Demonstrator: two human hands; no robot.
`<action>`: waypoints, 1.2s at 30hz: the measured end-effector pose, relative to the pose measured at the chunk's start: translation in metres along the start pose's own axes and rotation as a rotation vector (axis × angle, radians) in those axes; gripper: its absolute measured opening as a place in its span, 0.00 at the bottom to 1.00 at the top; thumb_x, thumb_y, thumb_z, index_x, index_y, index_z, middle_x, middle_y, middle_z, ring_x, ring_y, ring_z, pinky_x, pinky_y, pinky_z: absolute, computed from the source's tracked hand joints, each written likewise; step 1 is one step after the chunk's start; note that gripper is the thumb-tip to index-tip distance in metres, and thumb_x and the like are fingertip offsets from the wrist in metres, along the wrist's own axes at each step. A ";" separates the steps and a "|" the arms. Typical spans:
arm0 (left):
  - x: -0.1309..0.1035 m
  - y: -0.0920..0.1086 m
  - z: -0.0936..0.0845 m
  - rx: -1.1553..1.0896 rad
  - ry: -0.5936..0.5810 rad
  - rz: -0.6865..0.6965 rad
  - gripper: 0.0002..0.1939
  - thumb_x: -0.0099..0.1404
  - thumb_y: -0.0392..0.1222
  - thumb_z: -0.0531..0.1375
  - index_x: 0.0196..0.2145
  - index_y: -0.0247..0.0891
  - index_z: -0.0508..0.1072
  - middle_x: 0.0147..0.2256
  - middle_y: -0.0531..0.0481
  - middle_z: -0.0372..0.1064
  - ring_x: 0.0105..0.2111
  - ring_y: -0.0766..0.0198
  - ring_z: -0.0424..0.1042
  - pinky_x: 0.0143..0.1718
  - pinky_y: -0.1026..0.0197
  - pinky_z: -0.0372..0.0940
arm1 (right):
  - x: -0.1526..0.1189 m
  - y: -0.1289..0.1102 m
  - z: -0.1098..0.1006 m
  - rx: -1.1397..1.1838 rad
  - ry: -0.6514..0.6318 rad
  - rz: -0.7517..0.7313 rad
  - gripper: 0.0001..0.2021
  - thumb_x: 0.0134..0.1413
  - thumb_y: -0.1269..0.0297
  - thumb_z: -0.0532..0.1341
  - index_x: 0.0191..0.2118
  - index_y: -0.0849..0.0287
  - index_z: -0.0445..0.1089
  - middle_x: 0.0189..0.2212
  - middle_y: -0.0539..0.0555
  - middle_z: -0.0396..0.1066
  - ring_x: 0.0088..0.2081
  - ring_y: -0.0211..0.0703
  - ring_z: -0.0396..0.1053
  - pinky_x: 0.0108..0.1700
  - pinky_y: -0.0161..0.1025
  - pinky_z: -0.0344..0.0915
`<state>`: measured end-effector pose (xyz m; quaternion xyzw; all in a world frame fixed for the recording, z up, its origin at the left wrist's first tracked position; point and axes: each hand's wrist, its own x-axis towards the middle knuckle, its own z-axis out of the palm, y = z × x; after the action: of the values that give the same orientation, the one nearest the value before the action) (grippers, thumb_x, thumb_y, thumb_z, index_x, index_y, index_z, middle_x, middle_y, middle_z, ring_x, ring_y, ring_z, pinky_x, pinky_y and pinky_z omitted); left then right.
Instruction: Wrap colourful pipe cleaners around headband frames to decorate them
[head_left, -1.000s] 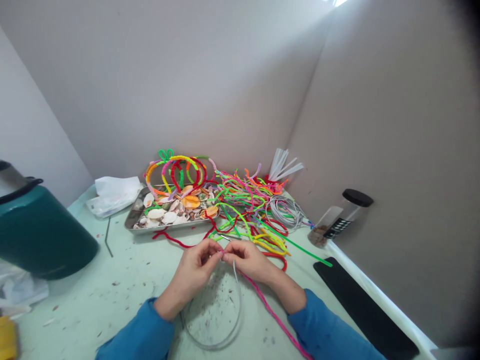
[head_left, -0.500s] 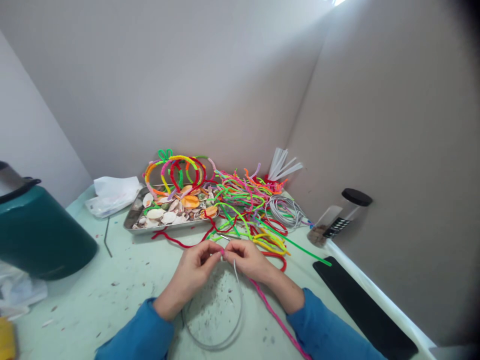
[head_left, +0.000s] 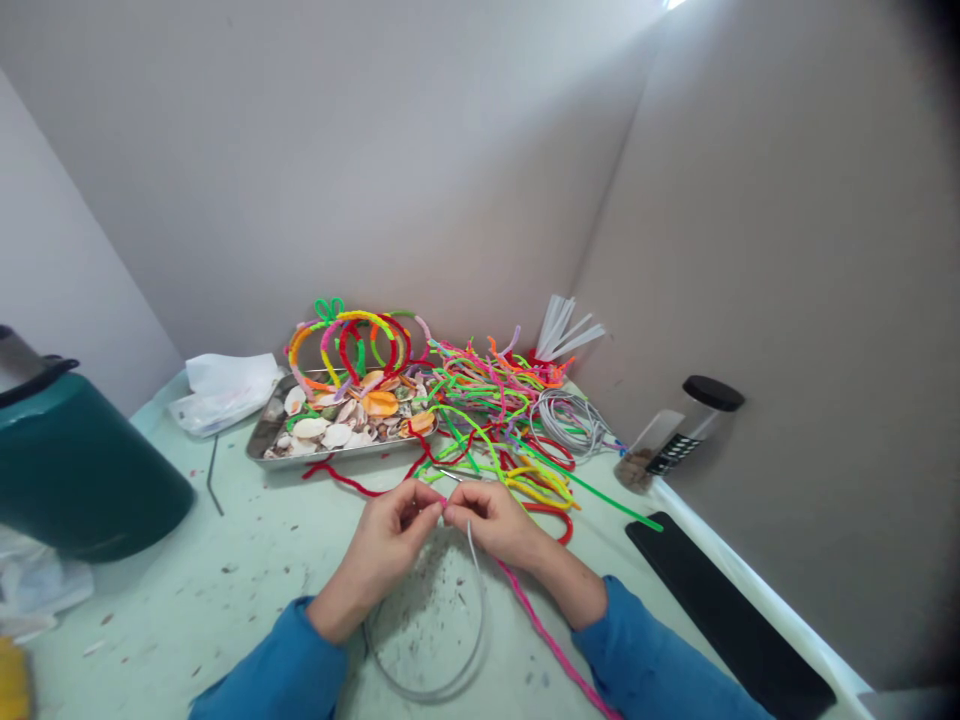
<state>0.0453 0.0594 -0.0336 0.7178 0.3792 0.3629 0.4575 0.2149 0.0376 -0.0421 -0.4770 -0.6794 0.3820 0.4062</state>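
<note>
My left hand (head_left: 397, 530) and my right hand (head_left: 491, 520) meet fingertip to fingertip over the table. Both pinch a pink pipe cleaner (head_left: 541, 628) where a bit of it shows between the fingers; its long tail runs out under my right hand and wrist toward the lower right. A grey wire (head_left: 480, 620) hangs in a round loop below, one end rising to the right fingers and the other passing behind my left wrist. How the pipe cleaner and wire join is hidden by the fingers.
A metal tray (head_left: 300, 461) of seashells (head_left: 337, 435) carries pipe-cleaner rings (head_left: 375, 318). Beside it lie heaped pipe cleaners (head_left: 487, 385) and coiled wire (head_left: 566, 420). A green tumbler (head_left: 82, 470) stands left; a black-lidded jar (head_left: 686, 430) and black strip (head_left: 727, 610) are at right.
Both hands stay almost in place. The fingertips have shifted very slightly around the pink pipe cleaner, and the wire loop hangs as before.
</note>
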 end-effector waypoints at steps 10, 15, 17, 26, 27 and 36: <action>0.001 0.002 -0.001 -0.119 0.031 -0.068 0.10 0.57 0.45 0.59 0.28 0.34 0.70 0.24 0.52 0.67 0.26 0.66 0.65 0.27 0.66 0.60 | -0.003 -0.011 0.002 -0.131 0.133 -0.157 0.05 0.54 0.65 0.58 0.35 0.60 0.67 0.27 0.49 0.66 0.27 0.36 0.62 0.28 0.32 0.58; 0.003 -0.002 0.003 -0.114 0.047 -0.069 0.09 0.57 0.43 0.58 0.30 0.35 0.72 0.26 0.51 0.70 0.27 0.64 0.66 0.29 0.65 0.61 | -0.005 -0.010 0.002 -0.328 0.162 -0.289 0.04 0.55 0.68 0.56 0.37 0.60 0.66 0.29 0.52 0.68 0.29 0.38 0.64 0.31 0.33 0.59; 0.002 -0.004 0.004 -0.099 0.045 -0.075 0.08 0.57 0.43 0.58 0.30 0.35 0.72 0.27 0.50 0.70 0.27 0.64 0.67 0.29 0.65 0.61 | -0.005 -0.009 0.002 -0.372 0.151 -0.323 0.05 0.55 0.69 0.56 0.37 0.60 0.66 0.29 0.52 0.68 0.30 0.38 0.65 0.32 0.33 0.59; 0.002 -0.008 0.005 -0.060 0.055 -0.101 0.09 0.56 0.43 0.58 0.29 0.34 0.71 0.26 0.50 0.71 0.27 0.63 0.68 0.29 0.64 0.61 | -0.006 -0.007 0.004 -0.440 0.144 -0.358 0.05 0.55 0.69 0.55 0.38 0.60 0.66 0.29 0.53 0.70 0.30 0.39 0.66 0.32 0.34 0.60; 0.002 -0.009 0.005 -0.060 0.052 -0.106 0.09 0.56 0.43 0.58 0.29 0.35 0.71 0.26 0.50 0.71 0.27 0.63 0.68 0.28 0.64 0.61 | -0.006 -0.006 0.005 -0.446 0.152 -0.355 0.05 0.55 0.68 0.55 0.37 0.60 0.66 0.28 0.53 0.69 0.29 0.39 0.65 0.31 0.34 0.59; 0.002 -0.010 0.007 -0.032 0.081 -0.133 0.08 0.55 0.43 0.58 0.28 0.35 0.71 0.25 0.50 0.71 0.25 0.63 0.68 0.26 0.64 0.61 | -0.006 -0.005 0.011 -0.457 0.169 -0.336 0.05 0.54 0.71 0.54 0.35 0.59 0.66 0.26 0.52 0.69 0.27 0.38 0.65 0.30 0.34 0.59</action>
<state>0.0507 0.0613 -0.0445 0.6684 0.4383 0.3664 0.4762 0.2044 0.0291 -0.0429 -0.4673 -0.7809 0.1055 0.4009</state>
